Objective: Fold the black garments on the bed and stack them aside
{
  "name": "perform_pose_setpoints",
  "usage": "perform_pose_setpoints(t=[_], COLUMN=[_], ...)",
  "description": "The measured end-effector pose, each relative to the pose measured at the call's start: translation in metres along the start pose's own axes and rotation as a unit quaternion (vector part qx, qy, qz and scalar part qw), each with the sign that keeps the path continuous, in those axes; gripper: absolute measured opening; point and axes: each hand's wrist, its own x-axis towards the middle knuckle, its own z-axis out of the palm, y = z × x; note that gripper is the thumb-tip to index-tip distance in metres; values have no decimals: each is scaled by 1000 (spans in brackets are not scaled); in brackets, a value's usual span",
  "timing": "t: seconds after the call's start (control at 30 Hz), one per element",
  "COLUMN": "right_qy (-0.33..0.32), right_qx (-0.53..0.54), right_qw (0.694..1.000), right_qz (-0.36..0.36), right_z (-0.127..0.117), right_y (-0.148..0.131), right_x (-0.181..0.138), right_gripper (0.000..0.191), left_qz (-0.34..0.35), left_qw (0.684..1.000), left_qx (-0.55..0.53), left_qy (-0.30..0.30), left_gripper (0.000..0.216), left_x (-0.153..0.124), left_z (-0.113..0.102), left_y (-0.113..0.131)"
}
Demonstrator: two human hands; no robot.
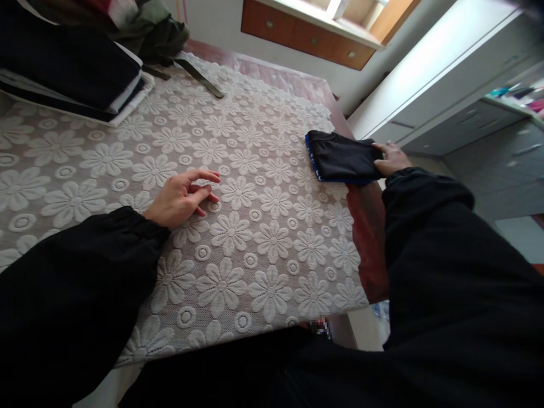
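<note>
At the table's right edge, my right hand (393,158) is closed on the near-right end of a flat, folded black cloth item (344,156), possibly a garment. Blue patterned material shows along that item's left and lower edges. My fingers lie on its top; what is under them is hidden. Farther left, my left hand (182,195) holds nothing. Its fingers are loosely bent and apart, over the flowered lace tablecloth (272,241). Whether it touches the cloth I cannot tell.
A stack of folded dark and white cloth (72,68) lies at the back left, with a crumpled olive-green cloth (157,31) and its strap behind it. The reddish wooden table edge (369,243) shows at right. Drawers (312,39) stand beyond, and white cabinets (425,62) to the right.
</note>
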Motion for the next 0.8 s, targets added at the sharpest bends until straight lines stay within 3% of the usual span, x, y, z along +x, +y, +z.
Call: perform_pose_setpoints(t=[0.07, 0.13, 0.3, 0.4, 0.57, 0.8], right_qy=[47, 51, -67, -78, -88, -63], right_qx=[3, 30, 58, 36, 34, 112], right_qw=[999, 998, 995, 995, 994, 991], right_qz=[-2, -25, -45, -50, -59, -44], right_z=[3, 7, 36, 46, 41, 42], right_y=[-22, -51, -108, -112, -109, -113], right_x=[-6, -9, -15, -17, -18, -26], right_gripper=[55, 57, 73, 73, 70, 63], left_qz=[0, 1, -7, -5, -8, -3], left_qw=[1000, 1000, 1000, 1000, 999, 1000], left_qx=[4, 8, 17, 21, 30, 23], left_qy=[1, 2, 3, 7, 4, 1], left_gripper=[30, 30, 30, 29, 29, 23], left_x=[0, 0, -2, -3, -3, -3], left_z=[0, 1, 3, 4, 3, 3], left_y=[0, 1, 5, 6, 5, 3])
